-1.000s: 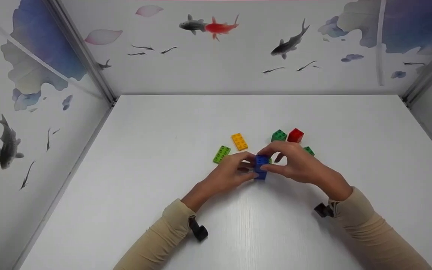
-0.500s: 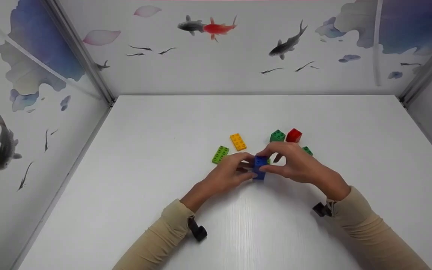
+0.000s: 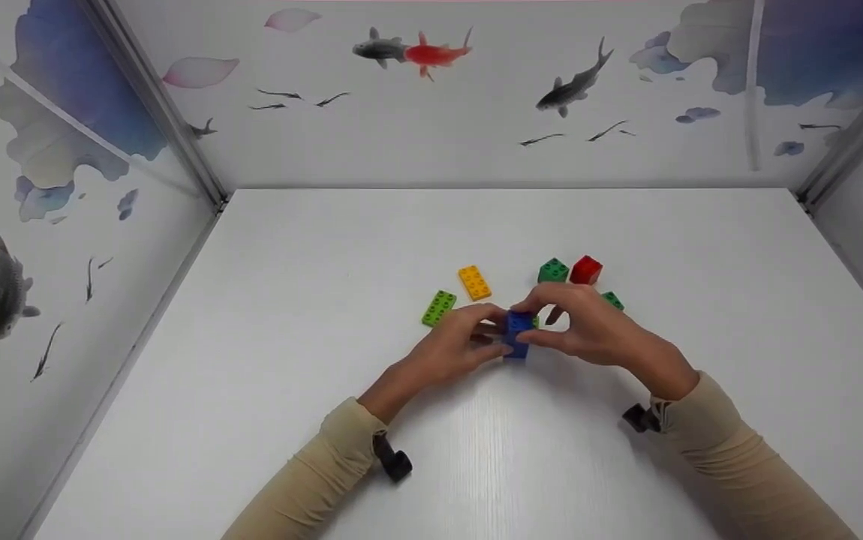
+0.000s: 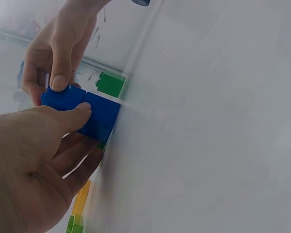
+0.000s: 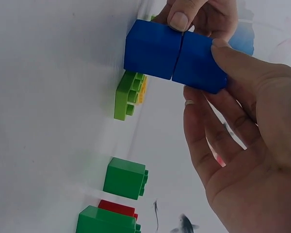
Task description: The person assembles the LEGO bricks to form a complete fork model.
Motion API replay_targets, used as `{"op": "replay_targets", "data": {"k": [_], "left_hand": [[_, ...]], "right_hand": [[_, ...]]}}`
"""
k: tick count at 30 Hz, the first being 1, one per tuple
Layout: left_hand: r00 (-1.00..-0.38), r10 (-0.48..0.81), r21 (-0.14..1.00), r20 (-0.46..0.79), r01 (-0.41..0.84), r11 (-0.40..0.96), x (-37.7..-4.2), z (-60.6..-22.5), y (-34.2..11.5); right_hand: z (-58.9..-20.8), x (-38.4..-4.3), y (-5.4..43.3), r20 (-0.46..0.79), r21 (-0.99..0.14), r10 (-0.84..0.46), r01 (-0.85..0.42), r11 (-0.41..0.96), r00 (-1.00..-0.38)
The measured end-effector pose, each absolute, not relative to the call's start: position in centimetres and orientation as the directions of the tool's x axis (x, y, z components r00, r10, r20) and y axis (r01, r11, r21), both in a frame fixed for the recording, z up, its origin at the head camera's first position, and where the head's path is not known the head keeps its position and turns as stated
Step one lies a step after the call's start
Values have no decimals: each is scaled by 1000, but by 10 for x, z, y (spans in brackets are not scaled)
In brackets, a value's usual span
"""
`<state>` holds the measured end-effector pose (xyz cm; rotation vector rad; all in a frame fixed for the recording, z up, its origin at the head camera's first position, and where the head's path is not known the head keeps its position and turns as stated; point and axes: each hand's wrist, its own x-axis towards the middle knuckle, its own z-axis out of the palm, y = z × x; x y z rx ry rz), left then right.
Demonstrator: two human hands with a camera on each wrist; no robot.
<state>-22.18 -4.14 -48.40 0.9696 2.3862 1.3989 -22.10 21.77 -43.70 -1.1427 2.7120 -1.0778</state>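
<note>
Your hands (image 3: 454,341) (image 3: 589,326) on a stack of two blue blocks, midway between the tabletop (image 3: 289,262)'s left and right edges.

The white tabletop runs to a straight far edge at the back wall (image 3: 431,157), printed with fish and petals; the left wall (image 3: 101,337) carries similar prints; your left hand pinches the lower blue block (image 5: 153,48), your right hand the upper blue block (image 5: 199,63), each grip parted only as far as its block; a thin seam shows between them; a partly hidden lime brick (image 5: 125,97) lies just behind; towards the left edge lie a yellow brick (image 3: 474,282) and a lime plate (image 3: 439,308); towards the far right corner, a green block (image 3: 553,271), a red block (image 3: 586,270) and a partly covered green piece (image 3: 612,300).
</note>
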Motion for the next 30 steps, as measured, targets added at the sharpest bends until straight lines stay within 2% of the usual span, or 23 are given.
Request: {"op": "replay_targets", "data": {"k": [30], "left_hand": [[-776,613,815,147,446,369,-220,-485,-39]], "right_hand": [[-445,-224,218,194,-665,-595,-551,505,-780]]}}
